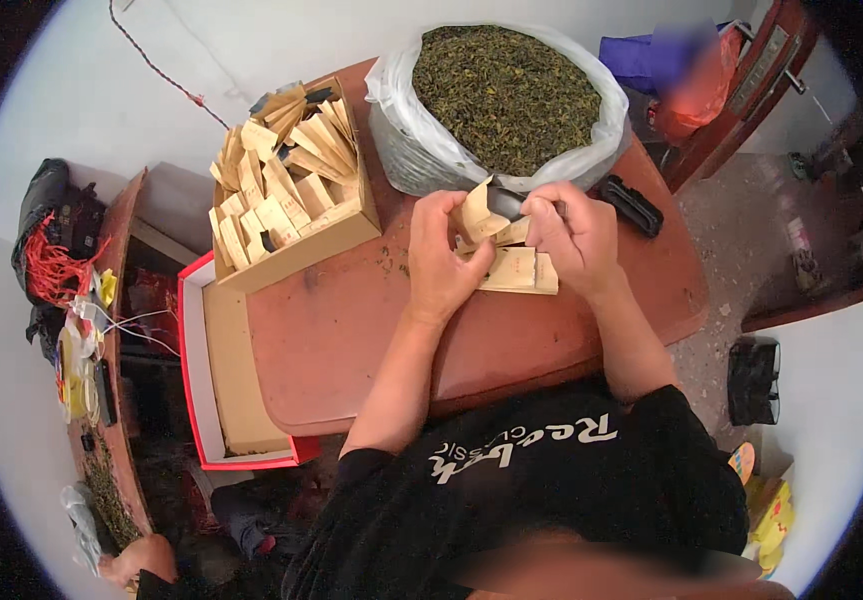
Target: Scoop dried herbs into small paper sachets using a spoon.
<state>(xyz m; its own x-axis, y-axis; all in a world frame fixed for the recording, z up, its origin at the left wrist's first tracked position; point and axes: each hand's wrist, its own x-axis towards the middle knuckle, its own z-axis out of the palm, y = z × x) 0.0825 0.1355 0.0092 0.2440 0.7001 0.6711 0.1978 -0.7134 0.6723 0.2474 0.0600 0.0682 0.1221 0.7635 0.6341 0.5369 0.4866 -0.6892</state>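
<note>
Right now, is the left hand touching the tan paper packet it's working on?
Touching. The head view shows the left hand with its fingers closed around the edge of the tan paper packet, while the right hand grips the other side.

Surface: reddish-brown table [351,330], rounded edge | on it, far side: clear plastic sack of loose dried green leaves [501,95] | left: open cardboard box [296,250] packed with tan paper packets | centre: flat tan packets [516,270] stacked on the top | right of sack: black oblong object [633,205] | scattered leaf crumbs.
</note>
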